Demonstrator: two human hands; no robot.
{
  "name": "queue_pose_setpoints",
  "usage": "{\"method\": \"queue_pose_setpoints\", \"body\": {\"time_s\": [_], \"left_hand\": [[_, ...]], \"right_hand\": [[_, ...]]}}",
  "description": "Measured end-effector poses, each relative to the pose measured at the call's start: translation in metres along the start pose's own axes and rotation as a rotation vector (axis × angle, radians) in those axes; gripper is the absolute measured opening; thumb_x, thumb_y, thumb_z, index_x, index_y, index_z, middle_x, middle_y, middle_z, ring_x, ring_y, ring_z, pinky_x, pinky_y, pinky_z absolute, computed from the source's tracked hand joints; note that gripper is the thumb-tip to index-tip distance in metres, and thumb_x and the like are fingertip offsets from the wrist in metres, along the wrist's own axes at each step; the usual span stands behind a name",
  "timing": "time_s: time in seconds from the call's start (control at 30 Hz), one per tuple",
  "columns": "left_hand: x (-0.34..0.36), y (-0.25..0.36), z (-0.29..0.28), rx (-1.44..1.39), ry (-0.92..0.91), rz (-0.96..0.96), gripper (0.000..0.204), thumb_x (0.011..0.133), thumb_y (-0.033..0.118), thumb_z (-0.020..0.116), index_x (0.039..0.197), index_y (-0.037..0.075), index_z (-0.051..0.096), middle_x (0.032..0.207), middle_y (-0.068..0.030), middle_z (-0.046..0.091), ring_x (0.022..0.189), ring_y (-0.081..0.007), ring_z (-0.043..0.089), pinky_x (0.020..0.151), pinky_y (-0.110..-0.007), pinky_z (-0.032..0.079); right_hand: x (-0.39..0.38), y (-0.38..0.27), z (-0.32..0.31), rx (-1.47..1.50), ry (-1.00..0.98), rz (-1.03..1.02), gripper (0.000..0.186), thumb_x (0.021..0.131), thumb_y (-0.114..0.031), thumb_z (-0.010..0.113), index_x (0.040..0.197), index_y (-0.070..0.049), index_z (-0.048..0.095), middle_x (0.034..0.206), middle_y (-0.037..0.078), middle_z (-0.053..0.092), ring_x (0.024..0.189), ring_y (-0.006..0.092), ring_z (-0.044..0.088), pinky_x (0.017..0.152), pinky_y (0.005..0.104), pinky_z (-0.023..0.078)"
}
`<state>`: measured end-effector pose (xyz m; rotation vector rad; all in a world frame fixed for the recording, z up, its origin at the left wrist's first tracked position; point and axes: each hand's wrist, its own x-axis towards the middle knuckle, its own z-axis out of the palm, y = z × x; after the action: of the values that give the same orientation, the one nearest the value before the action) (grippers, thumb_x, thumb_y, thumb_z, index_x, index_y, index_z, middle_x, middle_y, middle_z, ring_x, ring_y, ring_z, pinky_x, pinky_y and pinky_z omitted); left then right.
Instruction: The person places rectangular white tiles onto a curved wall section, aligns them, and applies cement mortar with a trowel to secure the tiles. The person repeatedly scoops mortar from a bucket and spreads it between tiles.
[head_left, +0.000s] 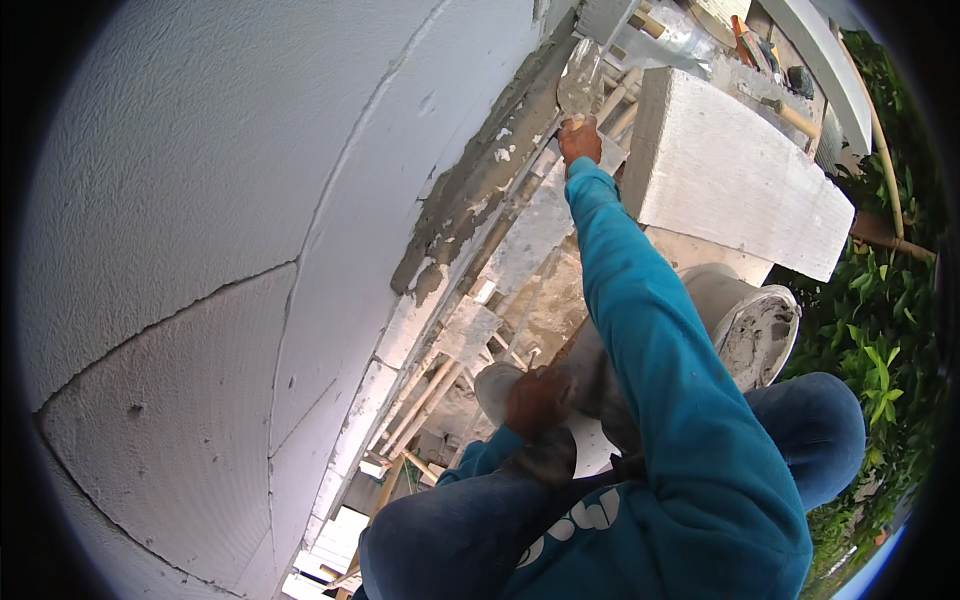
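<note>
My right hand [580, 140], at the end of an outstretched teal sleeve, is closed around the handle of a trowel [580, 85]. The trowel's mortar-smeared blade points away from me, beside the far end of a wet grey mortar strip [480, 175]. That strip runs along the top of a pale block course at the foot of the white wall [370, 200]. Lower down, my left hand [540, 400] is curled in close to my bent legs, next to a rounded greyish thing [495, 388]. What its fingers grip, if anything, is hidden.
A large white block [740, 165] lies to the right of my right forearm. Nearer stands a mortar-crusted bucket [765, 335]. Bamboo poles [425, 400] and boards form a platform with gaps below me. Orange-handled tools [750, 45] lie far right; leafy plants [880, 370] border the right side.
</note>
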<state>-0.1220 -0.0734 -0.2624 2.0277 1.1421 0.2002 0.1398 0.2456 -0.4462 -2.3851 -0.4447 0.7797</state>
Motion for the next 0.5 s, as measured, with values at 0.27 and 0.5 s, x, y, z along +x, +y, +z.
{"method": "queue_pose_setpoints", "body": {"time_s": [0.27,0.5], "left_hand": [[0.008,0.005,-0.004,-0.025,-0.142,-0.029,0.014,0.082,0.023,0.068,0.084,0.01,0.066,0.08,-0.0122,0.064,0.072,-0.0322,0.063,0.065,-0.044,0.051],[0.007,0.002,-0.011,0.007,-0.129,-0.026,0.018,0.084,0.025,0.067,0.084,0.007,0.066,0.075,-0.0152,0.063,0.069,-0.0348,0.064,0.063,-0.049,0.051]], "right_hand": [[-0.025,0.068,0.001,0.376,-0.186,0.316,0.031,0.094,-0.031,0.056,0.111,-0.005,0.051,0.078,0.014,0.062,0.053,0.0264,0.061,0.046,0.0414,0.051],[-0.154,0.02,0.009,1.017,-0.301,0.329,0.022,0.092,-0.025,0.056,0.101,-0.006,0.049,0.067,0.008,0.052,0.048,0.0232,0.056,0.043,0.0403,0.05]]}}
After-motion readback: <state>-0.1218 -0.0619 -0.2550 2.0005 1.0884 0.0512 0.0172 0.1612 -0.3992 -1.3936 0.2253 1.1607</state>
